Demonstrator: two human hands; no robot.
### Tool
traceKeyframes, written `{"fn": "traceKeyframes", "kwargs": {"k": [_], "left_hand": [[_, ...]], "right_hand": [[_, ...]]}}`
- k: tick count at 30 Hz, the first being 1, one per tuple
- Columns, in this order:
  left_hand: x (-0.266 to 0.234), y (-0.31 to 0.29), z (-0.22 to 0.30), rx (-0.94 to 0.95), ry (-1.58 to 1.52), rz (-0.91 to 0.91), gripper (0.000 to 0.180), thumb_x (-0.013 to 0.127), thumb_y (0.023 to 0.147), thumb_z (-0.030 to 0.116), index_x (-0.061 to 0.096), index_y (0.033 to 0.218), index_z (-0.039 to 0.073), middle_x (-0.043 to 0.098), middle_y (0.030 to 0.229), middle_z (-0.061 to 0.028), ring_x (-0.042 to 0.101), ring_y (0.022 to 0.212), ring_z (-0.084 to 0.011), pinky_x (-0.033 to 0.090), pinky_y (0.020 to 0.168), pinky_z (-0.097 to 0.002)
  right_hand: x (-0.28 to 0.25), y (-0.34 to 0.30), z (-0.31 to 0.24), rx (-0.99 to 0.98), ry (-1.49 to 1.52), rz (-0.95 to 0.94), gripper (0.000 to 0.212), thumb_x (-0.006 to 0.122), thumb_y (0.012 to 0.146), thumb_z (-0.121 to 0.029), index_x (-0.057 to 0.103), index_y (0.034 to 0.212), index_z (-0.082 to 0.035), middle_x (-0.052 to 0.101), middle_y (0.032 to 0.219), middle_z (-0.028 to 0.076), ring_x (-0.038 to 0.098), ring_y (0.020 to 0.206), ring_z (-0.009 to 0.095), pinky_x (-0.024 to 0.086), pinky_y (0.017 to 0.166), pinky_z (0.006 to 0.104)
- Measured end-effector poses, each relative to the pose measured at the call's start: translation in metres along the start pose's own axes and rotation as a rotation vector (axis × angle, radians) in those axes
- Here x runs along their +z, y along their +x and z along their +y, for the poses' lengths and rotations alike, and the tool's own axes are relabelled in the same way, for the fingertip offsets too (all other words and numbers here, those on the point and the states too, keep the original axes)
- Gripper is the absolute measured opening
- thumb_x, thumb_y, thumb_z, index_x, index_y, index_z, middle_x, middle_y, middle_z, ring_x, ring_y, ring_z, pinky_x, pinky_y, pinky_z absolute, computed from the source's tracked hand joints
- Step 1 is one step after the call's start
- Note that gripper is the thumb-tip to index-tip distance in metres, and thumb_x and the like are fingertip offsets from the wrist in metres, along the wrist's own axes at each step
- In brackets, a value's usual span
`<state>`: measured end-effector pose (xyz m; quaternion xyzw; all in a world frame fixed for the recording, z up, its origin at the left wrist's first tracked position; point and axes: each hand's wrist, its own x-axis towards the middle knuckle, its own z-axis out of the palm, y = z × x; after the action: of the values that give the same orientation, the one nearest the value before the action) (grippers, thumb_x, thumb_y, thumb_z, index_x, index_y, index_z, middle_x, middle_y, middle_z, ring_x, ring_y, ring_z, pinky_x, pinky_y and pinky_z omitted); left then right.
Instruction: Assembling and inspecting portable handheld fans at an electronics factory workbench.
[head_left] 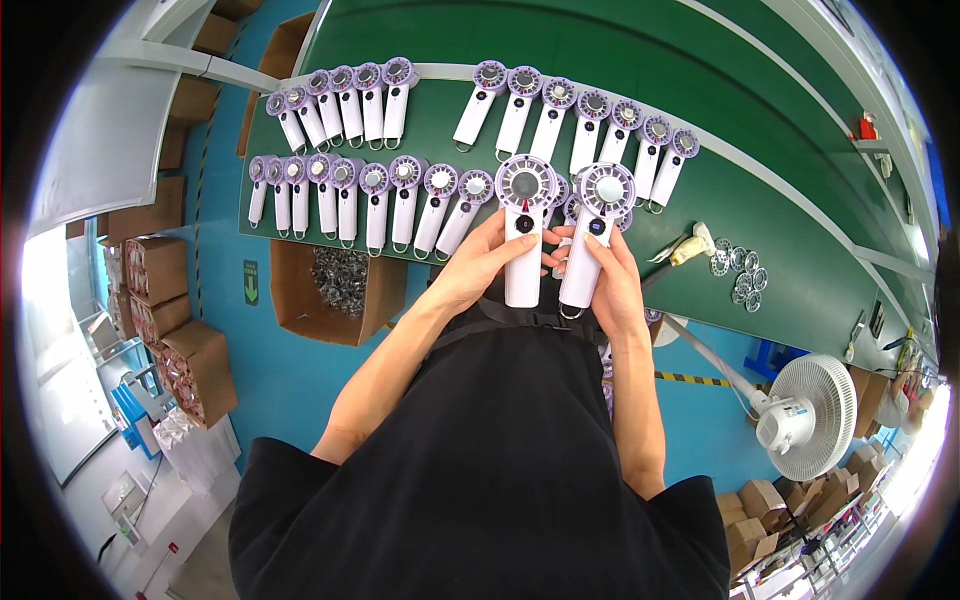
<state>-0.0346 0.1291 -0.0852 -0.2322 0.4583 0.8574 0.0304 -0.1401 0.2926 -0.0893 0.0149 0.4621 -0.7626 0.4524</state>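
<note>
My left hand (483,262) grips a white and lilac handheld fan (522,272) by its handle, thumb on the front near a round dark button. The fan's round head points up and has a grey disc at its centre. Beside it, my right hand (618,285) holds a second handheld fan (580,272), slightly tilted, with a small lit display and a wire loop at its lower end. Both fans are held close together over the table's near edge. Behind their heads, other fans on the table are partly hidden.
Rows of similar fans (405,200) lie on the green table (450,120). Clear ring-shaped parts (745,275) and a pale-wrapped tool (692,245) lie to the right. A cardboard box (295,310) of small parts stands below the table's left side. A white pedestal fan (812,415) stands at right.
</note>
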Motion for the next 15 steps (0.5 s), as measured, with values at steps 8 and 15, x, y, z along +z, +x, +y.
{"fn": "traceKeyframes", "kwargs": {"k": [8,15], "left_hand": [[0.001,0.0,0.0,0.003,-0.025,-0.007,0.03,0.053,0.097,0.014,0.045,0.123,0.001,0.062,0.115,-0.0158,0.066,0.097,-0.024,0.054,0.086,-0.0367],[0.002,0.0,0.004,-0.025,-0.001,-0.017,0.032,0.051,0.097,0.015,0.042,0.125,0.002,0.061,0.117,-0.017,0.065,0.098,-0.0256,0.054,0.084,-0.0357]], "right_hand": [[-0.002,0.001,0.002,0.005,0.042,-0.01,0.03,0.051,0.096,-0.013,0.046,0.123,-0.001,0.062,0.111,0.016,0.065,0.088,0.022,0.056,0.075,0.0325],[-0.036,0.009,-0.013,-0.053,-0.019,0.085,0.034,0.052,0.096,-0.015,0.045,0.125,0.001,0.063,0.115,0.018,0.065,0.088,0.021,0.055,0.074,0.0324]]}}
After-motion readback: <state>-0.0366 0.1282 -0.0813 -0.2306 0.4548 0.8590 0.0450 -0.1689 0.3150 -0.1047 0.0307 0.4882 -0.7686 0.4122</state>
